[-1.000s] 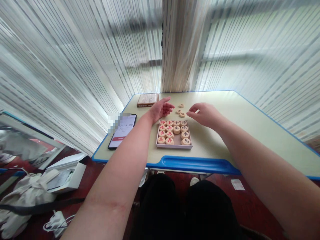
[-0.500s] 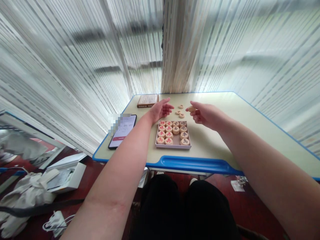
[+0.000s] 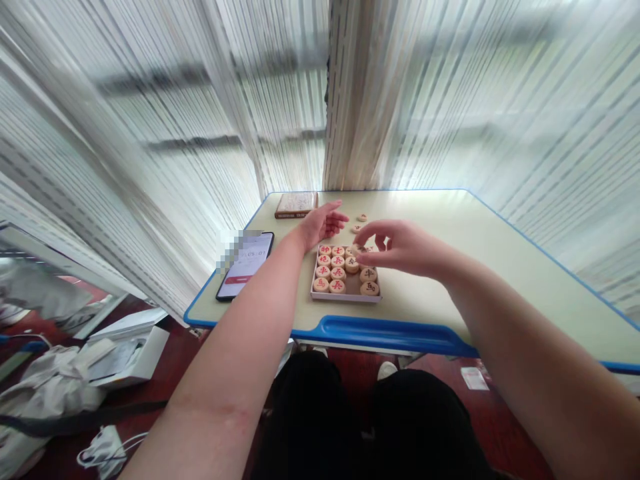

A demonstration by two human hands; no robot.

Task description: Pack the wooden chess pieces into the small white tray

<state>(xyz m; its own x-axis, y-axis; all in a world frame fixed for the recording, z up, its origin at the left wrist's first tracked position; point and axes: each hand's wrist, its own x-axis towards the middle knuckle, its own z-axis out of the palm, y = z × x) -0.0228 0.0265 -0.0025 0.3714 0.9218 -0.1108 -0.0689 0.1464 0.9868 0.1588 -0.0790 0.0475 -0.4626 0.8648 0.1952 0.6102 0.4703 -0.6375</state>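
A shallow open box (image 3: pixel 346 298) holds rows of round wooden Chinese chess pieces, red characters such as the lower-left piece (image 3: pixel 321 285) on the left and black ones such as the lower-right piece (image 3: pixel 369 289) on the right. Bare floor shows in its third column near the front. My right hand (image 3: pixel 395 245) pinches a Chinese chess piece (image 3: pixel 357 250) over the box's back right part and hides some pieces there. Fingers loosely spread and holding nothing, my left hand (image 3: pixel 326 224) rests just behind the box's back left corner. Two loose pieces (image 3: pixel 363 218) lie beyond the box.
A book-like box (image 3: pixel 297 205) sits at the table's back left. The phone (image 3: pixel 245 267) lies along the left side, beside my left forearm. A blue pencil groove (image 3: pixel 395 329) runs along the front edge of the table (image 3: pixel 500 247). Curtains (image 3: pixel 360 100) hang behind.
My right hand has come left and nearer, bringing a piece from beyond the box to above it. My left hand has stayed almost still.
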